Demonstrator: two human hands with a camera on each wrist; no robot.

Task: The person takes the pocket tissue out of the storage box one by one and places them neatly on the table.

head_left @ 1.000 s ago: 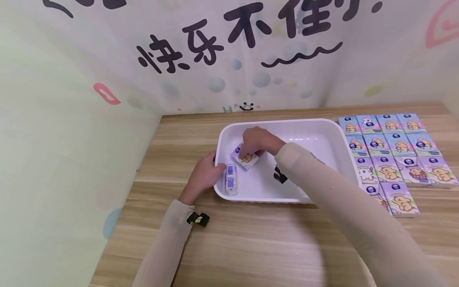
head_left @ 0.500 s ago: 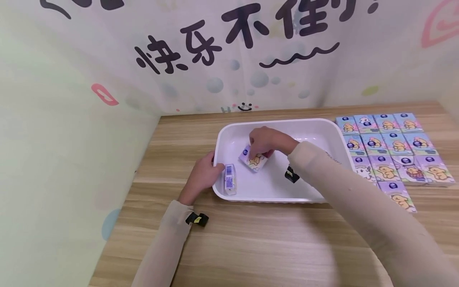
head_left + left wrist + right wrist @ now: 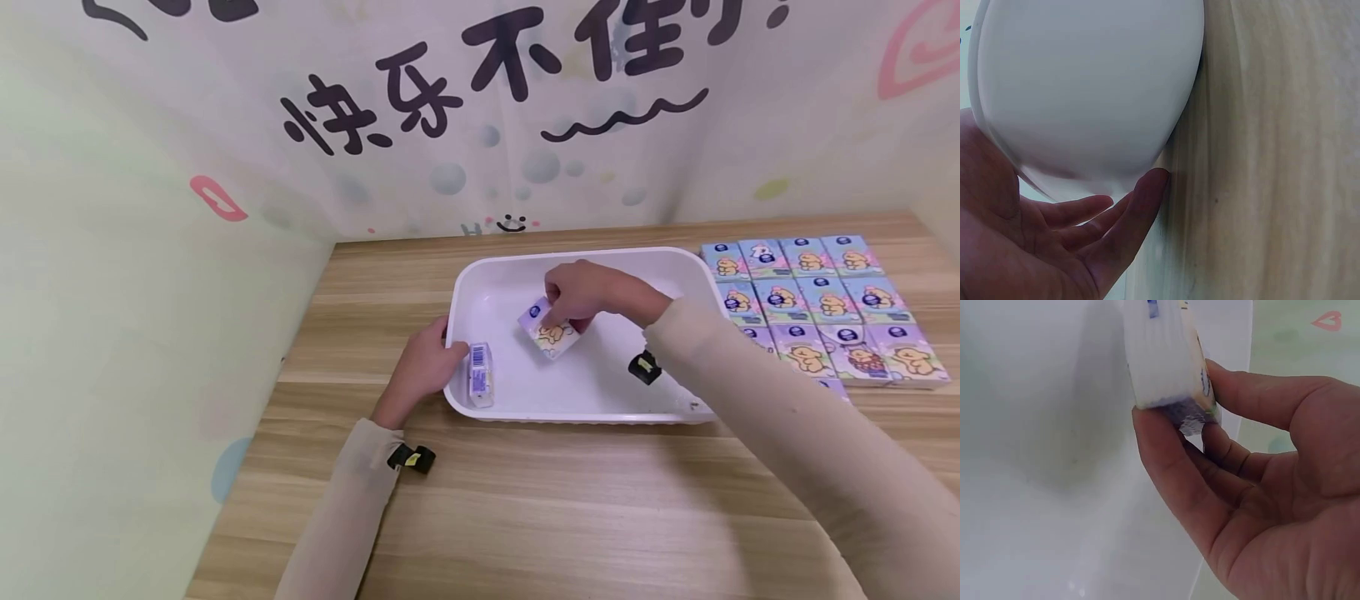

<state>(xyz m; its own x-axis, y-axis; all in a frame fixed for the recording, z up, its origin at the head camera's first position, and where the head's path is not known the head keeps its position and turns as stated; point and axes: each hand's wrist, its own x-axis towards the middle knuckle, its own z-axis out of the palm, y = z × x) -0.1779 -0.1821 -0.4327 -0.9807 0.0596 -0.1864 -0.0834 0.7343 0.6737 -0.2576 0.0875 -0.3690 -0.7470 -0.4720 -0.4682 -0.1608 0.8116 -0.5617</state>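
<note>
In the head view my right hand [image 3: 585, 292] pinches a small purple-and-white tissue pack [image 3: 553, 337] with a cartoon animal on it, above the floor of a white plastic tub [image 3: 585, 417]. The right wrist view shows this pack's [image 3: 1157, 359] white side, with the thumb on one face and fingers on the other. At the tub's left end my left hand [image 3: 426, 360] grips the rim, thumb over the top. Its fingers lie against the outer wall of the tub [image 3: 1085, 81] in the left wrist view. A second tissue pack [image 3: 481, 375] stands on edge inside, near the left thumb.
Right of the tub, several blue and purple tissue packs [image 3: 828, 300] lie in tight rows on the wooden table [image 3: 555, 500]. My right sleeve [image 3: 757, 400] hides part of the front rows. A printed curtain [image 3: 480, 125] hangs behind the table, and a pale wall [image 3: 112, 292] stands left.
My right hand has moved rightward within the tub with the tissue pack. The sleeve now covers more of the front packs. My left hand keeps its grip on the rim.
</note>
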